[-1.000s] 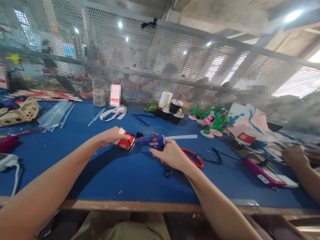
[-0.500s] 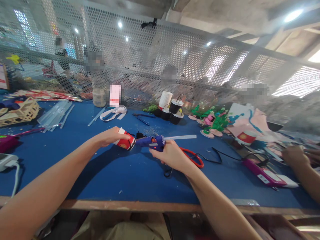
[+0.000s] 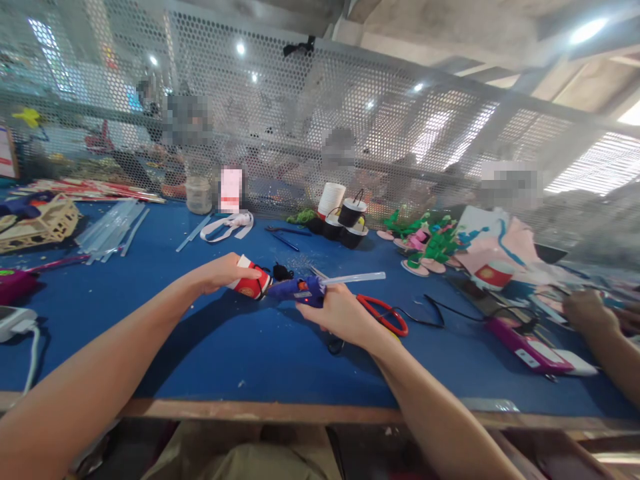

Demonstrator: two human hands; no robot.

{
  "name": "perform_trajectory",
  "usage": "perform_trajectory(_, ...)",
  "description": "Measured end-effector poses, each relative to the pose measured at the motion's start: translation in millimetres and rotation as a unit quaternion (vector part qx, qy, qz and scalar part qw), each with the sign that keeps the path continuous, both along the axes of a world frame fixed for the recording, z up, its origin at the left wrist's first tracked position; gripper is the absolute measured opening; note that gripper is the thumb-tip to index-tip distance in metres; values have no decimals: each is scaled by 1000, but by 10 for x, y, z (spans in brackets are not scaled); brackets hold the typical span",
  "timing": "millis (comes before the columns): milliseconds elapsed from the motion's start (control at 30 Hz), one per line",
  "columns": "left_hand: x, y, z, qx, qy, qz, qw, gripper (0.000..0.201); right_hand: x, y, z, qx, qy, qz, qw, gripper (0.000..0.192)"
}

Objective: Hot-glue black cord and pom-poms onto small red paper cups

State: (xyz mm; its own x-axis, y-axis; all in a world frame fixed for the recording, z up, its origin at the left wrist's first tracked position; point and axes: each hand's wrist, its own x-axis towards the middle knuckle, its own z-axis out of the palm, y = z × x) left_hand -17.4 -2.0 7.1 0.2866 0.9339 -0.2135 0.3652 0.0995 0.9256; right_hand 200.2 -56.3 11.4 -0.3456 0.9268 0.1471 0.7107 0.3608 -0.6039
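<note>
L hand (image 3: 225, 272) holds cup (image 3: 251, 284), tilted, over worktop (image 3: 225, 367), its R end facing the glue gun (image 3: 299, 291); nozzle (image 3: 275, 290) poss. touching, hard to tell. Gun's long axis runs approx. L–R, R hand (image 3: 340, 313) gripping it. Vs 0.5 s ago, gun's slightly lower and further L, cup unmoved.

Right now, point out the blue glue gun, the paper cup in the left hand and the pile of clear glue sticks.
Blue glue gun (image 3: 289, 289): head view, on its barrel.
Paper cup (image 3: 251, 285): head view, on its red side.
Clear glue sticks (image 3: 111, 230): head view, mid-pile.
</note>
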Motion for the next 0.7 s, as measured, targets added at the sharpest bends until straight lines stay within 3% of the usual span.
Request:
perform_trajectory(400, -9, 27, -18, -7, 0, -9, 1000, 21, 47, 90, -26, -41, 38, -57, 997, 23)
perform_trajectory(700, 4, 14, 14, -13, 14, -8, 1000, 27, 44, 142, -33, -54, 59, -64, 995, 24)
